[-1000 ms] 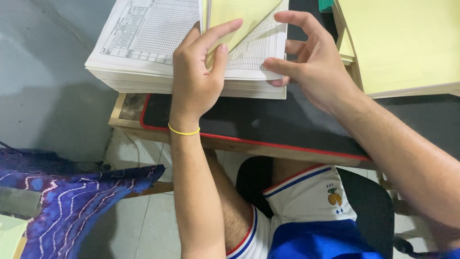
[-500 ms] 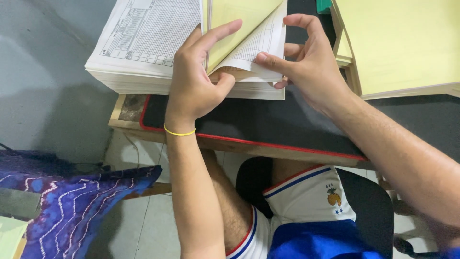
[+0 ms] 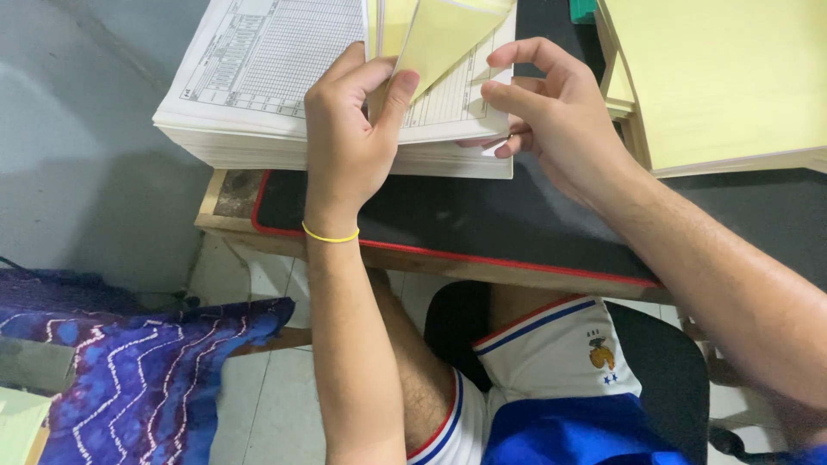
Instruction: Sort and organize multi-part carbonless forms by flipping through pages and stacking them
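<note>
Left hand: the left hand [image 3: 349, 142] lay over the near middle of the white paper stack [image 3: 258, 77], thumb and forefinger pinched shut on the lower edge of a lifted yellow sheet [image 3: 439, 39], likely to keep it clear of the page below.
Right hand: the right hand [image 3: 560, 116] curled at the stack's near right corner, fingertips [image 3: 498, 93] nipping the corner of a white ruled form [image 3: 448, 103], seemingly to part one leaf from the rest.
Stack: thick, squared, resting on the far left of a black desk mat [image 3: 482, 224] with a red border.
Right side: a second pile of yellow sheets [image 3: 724, 77], just beside the working stack, within reach.
Wrist: a thin yellow band [image 3: 330, 236] on the left wrist.
Below: patterned blue cloth [image 3: 129, 370] on the floor, near left.
</note>
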